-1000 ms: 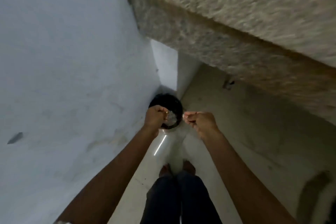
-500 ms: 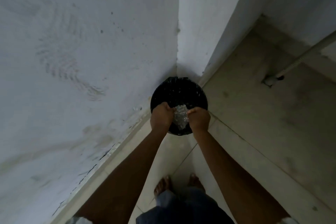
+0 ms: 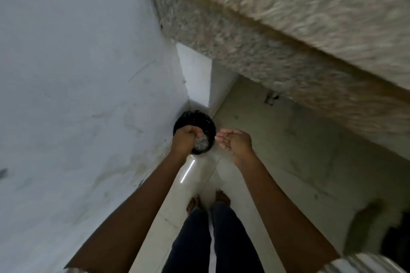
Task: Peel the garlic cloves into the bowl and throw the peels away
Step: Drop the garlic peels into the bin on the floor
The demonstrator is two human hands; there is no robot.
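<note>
Below the speckled stone worktop [image 3: 288, 29], in the floor [image 3: 277, 150] corner, sits the black bin [image 3: 199, 121], my left hand [image 3: 185, 139] curled over it, grip unclear, right hand [image 3: 235, 143] beside, fingers relaxed, pale peels [image 3: 202, 142] inside.

We are standing on bare feet [image 3: 221, 197] on a pale tiled floor [image 3: 288, 157], between a white wall [image 3: 77, 73] and a speckled stone desk [image 3: 288, 35].
</note>
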